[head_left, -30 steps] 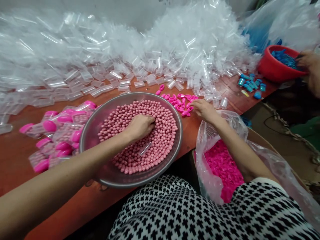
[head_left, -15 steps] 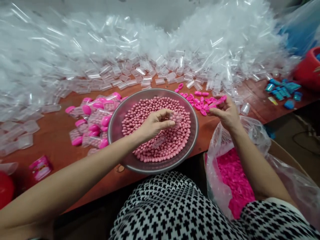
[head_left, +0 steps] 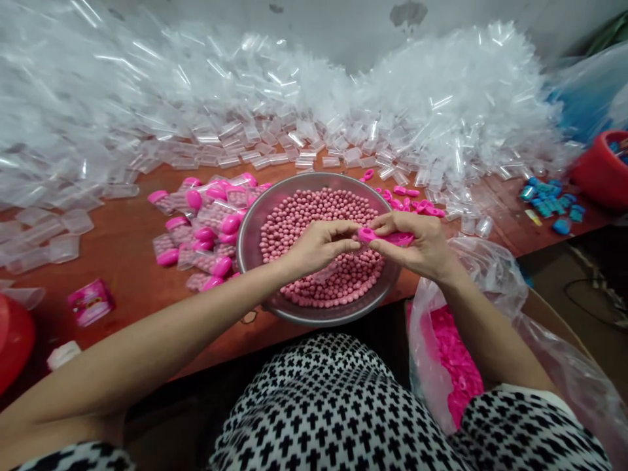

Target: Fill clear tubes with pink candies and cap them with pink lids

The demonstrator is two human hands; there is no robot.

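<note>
A metal bowl [head_left: 250, 235] full of pink beads [head_left: 304, 216] stands on the brown table. Above it my left hand [head_left: 321, 245] pinches a small clear container, hard to see against the beads. My right hand [head_left: 422, 245] grips a pink cap [head_left: 380, 236] and presses it against the container's end, so both hands meet over the bowl. Left of the bowl lie filled, pink-capped containers [head_left: 206, 226]. Loose pink caps [head_left: 412, 199] lie just behind my right hand.
A huge heap of empty clear containers [head_left: 294, 104] covers the back of the table. A plastic bag of pink caps [head_left: 454, 366] hangs at my right knee. Blue caps [head_left: 547, 196] and a red bowl [head_left: 601, 173] sit far right; a red object [head_left: 12, 340] far left.
My left hand lifted a clear container out of the beads. My right hand picked a pink cap from the loose pile and brought it to the container. The view shifted left.
</note>
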